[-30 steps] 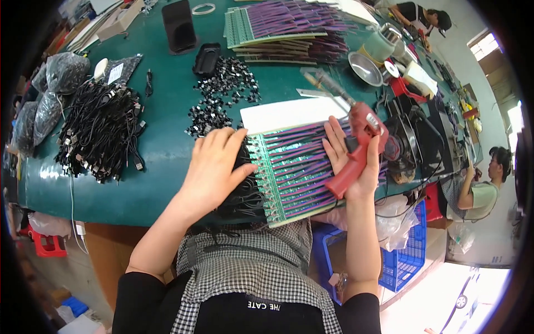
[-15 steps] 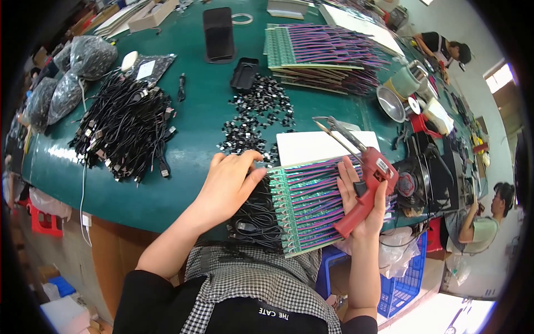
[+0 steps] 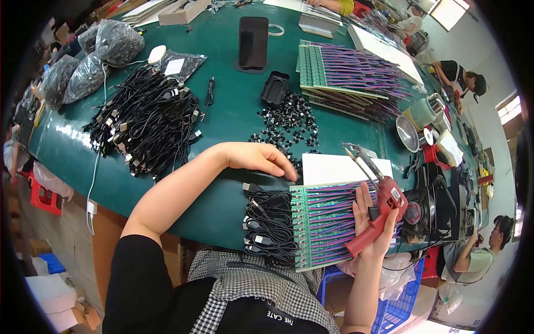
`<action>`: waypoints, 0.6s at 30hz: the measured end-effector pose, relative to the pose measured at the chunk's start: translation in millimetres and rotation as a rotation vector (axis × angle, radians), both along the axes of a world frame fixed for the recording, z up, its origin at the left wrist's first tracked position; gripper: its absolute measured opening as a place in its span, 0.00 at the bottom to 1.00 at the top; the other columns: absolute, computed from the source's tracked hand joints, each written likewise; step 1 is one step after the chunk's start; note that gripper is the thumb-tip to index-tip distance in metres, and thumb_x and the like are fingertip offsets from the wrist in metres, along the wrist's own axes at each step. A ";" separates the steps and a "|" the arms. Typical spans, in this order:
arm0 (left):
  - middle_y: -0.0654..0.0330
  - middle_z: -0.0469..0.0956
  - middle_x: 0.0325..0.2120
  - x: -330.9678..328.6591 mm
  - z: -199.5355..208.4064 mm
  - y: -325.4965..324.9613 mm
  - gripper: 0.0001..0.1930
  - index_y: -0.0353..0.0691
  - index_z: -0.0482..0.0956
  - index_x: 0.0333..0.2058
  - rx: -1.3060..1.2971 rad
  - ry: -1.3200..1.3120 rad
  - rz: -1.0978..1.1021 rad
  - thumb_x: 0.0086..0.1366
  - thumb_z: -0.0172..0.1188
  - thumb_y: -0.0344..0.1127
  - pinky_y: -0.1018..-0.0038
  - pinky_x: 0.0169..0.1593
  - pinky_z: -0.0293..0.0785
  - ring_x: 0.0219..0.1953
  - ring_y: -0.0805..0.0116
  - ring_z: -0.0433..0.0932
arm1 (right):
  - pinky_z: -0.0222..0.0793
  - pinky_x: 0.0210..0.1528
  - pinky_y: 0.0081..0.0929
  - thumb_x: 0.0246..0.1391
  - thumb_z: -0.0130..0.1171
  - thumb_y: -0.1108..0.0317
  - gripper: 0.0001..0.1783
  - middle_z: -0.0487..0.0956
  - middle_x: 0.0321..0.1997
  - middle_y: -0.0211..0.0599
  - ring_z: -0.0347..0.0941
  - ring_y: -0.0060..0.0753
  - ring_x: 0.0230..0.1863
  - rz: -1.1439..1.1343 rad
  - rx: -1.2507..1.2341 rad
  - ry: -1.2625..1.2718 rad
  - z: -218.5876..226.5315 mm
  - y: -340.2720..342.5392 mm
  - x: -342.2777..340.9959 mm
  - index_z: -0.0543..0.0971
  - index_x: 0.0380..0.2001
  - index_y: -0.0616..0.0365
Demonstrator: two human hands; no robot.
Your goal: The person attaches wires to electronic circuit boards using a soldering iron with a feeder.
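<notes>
Your left hand, fingers bunched, hovers beside the green rectangular circuit panel, scorchable if the red pistol-shaped soldering gun slips your straight-fingered right hand.

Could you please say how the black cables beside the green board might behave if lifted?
The black cables would probably flop, since they lie bent in loops. They may snag, as they overlap. A silver plug ending one cable might swing.

Before you: table, green-topped. At your lower left: floor, grey; stool, red. At your upper right: wall, pale; window, bright with light.
</notes>
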State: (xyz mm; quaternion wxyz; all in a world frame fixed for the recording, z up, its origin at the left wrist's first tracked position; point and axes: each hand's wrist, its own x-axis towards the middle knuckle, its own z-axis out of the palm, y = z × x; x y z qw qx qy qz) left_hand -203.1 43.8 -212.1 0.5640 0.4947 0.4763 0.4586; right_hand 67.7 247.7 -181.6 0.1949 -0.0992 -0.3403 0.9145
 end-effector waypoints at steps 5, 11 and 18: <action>0.58 0.75 0.45 2.1 9.9 -0.9 0.14 0.33 0.74 0.47 0.002 -0.062 0.184 0.62 0.51 0.28 0.75 0.56 0.64 0.50 0.70 0.71 | 0.54 0.65 0.38 0.58 0.46 0.46 0.40 0.51 0.66 0.55 0.46 0.50 0.68 -0.007 0.008 0.002 -0.1 -0.4 -1.5 0.46 0.64 0.58; 0.50 0.77 0.39 55.3 31.4 -4.7 0.19 0.36 0.69 0.50 -0.048 0.411 0.441 0.63 0.52 0.38 0.70 0.48 0.70 0.43 0.60 0.76 | 0.53 0.65 0.38 0.58 0.45 0.47 0.39 0.52 0.66 0.55 0.46 0.50 0.68 -0.030 -0.044 0.000 2.4 -4.0 -1.6 0.48 0.64 0.59; 0.45 0.72 0.45 92.1 30.5 -10.3 0.25 0.39 0.62 0.54 0.012 0.670 0.481 0.60 0.55 0.39 0.60 0.49 0.68 0.47 0.48 0.72 | 0.59 0.62 0.41 0.59 0.47 0.50 0.37 0.50 0.66 0.59 0.47 0.53 0.67 -0.048 -0.137 0.029 3.1 -3.5 0.3 0.50 0.63 0.57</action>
